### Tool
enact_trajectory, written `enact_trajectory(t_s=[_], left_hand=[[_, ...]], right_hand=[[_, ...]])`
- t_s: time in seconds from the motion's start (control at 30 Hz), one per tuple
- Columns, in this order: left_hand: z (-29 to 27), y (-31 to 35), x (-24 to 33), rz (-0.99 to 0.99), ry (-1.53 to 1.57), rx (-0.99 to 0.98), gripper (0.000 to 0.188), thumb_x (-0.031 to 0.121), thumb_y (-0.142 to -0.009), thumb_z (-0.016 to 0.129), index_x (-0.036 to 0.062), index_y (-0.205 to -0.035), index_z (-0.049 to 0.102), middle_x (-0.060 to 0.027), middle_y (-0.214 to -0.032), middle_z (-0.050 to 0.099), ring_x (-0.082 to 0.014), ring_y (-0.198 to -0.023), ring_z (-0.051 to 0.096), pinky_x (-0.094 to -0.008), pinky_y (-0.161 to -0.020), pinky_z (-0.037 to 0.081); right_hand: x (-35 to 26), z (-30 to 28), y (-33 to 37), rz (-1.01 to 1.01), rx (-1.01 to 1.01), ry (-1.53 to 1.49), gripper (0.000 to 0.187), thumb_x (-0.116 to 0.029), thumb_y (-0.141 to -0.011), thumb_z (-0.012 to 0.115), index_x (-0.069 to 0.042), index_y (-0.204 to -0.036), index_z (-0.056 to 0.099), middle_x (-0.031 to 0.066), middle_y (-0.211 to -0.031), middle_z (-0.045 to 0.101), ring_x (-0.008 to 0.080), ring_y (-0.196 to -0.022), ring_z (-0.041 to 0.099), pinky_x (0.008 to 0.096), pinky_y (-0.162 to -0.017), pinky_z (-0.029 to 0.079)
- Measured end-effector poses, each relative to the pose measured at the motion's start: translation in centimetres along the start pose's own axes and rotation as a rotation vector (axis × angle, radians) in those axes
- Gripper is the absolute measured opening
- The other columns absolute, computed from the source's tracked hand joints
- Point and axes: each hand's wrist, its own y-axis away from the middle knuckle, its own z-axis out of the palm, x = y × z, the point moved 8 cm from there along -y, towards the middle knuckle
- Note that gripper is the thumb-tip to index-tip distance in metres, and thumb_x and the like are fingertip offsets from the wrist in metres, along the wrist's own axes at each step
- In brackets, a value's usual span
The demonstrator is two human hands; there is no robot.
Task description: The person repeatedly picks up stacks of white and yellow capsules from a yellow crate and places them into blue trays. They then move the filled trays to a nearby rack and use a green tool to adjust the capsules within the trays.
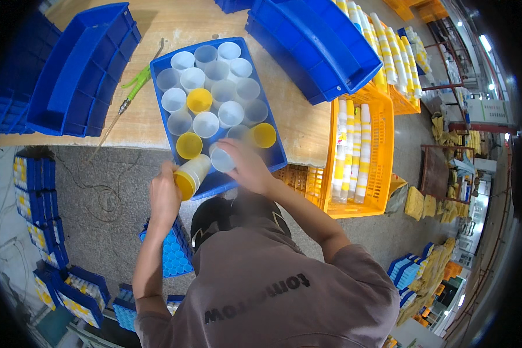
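A blue tray (280,145) lies tilted at the table's near edge, filled with rows of upright translucent white cups (206,124). Among them stand a few yellow ones, including a yellow cup (199,100) near the middle. My left hand (165,194) is closed round a slanted stack of nested cups (198,169), white at the far end and yellow at the near end. Over the tray's near part, my right hand (246,168) grips a white cup (221,160) beside that stack. Some of my right fingers are hidden behind the cup.
Blue bins flank the tray, a long bin (81,75) at left and another bin (316,49) at right. A green-handled tool (138,84) lies by the tray. An orange crate (383,156) holds wrapped rolls. On the floor, a blue crate (176,255) contains light-blue round pieces.
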Motion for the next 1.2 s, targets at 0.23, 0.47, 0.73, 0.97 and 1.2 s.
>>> enact_trajectory(t_s=[0.23,0.47,0.73,0.97,1.2], left_hand=[[-0.4,-0.5,1.7,0.098,-0.189,0.081,0.02,-0.007,-0.076,0.064,0.0011,-0.093,0.055,-0.0255,-0.092,0.064,-0.0436,-0.084,0.065,-0.0498,-0.071,0.052],[-5.9,0.4,2.0,0.023,0.011,0.176,0.024,-0.015,-0.074,0.057,-0.0003,-0.093,0.059,-0.0216,-0.096,0.068,-0.0387,-0.089,0.068,-0.0431,-0.074,0.054],[-10.7,3.7,5.6,0.211,0.208,0.312,0.035,-0.014,-0.076,0.059,0.0012,-0.104,0.075,-0.0125,-0.09,0.073,-0.0228,-0.084,0.072,-0.0296,-0.077,0.056],[-4.4,0.6,1.8,-0.072,0.723,-0.079,0.021,-0.009,-0.086,0.059,-0.0009,-0.1,0.072,-0.007,-0.093,0.074,-0.0167,-0.086,0.071,-0.0287,-0.078,0.055],[8.9,-2.0,3.5,-0.039,0.513,-0.279,0.02,-0.01,-0.083,0.057,-0.003,-0.097,0.069,-0.0101,-0.088,0.071,-0.018,-0.082,0.069,-0.0296,-0.076,0.053]], right_hand=[[-5.3,2.7,-0.4,-0.299,0.039,0.082,0.079,-0.016,-0.065,0.085,-0.002,-0.133,0.049,0.0148,-0.135,0.054,0.0311,-0.123,0.053,0.0425,-0.101,0.04],[-5.6,2.0,-1.6,-0.182,0.079,0.042,0.092,-0.022,-0.066,0.085,-0.002,-0.143,0.04,0.0168,-0.138,0.052,0.0341,-0.129,0.049,0.0448,-0.105,0.036],[-10.2,-0.4,0.5,-0.353,0.131,0.253,0.08,-0.012,-0.065,0.082,-0.004,-0.136,0.045,0.0143,-0.131,0.058,0.0271,-0.119,0.055,0.0416,-0.097,0.039],[6.0,-7.2,7.5,0.558,0.506,-0.779,0.077,-0.01,-0.076,0.082,-0.002,-0.139,0.037,0.0137,-0.126,0.055,0.0266,-0.12,0.054,0.0408,-0.101,0.046],[9.6,-8.0,6.8,0.392,0.816,-0.907,0.064,-0.013,-0.085,0.078,-0.001,-0.135,0.04,0.0129,-0.127,0.054,0.0208,-0.119,0.054,0.0359,-0.102,0.044]])
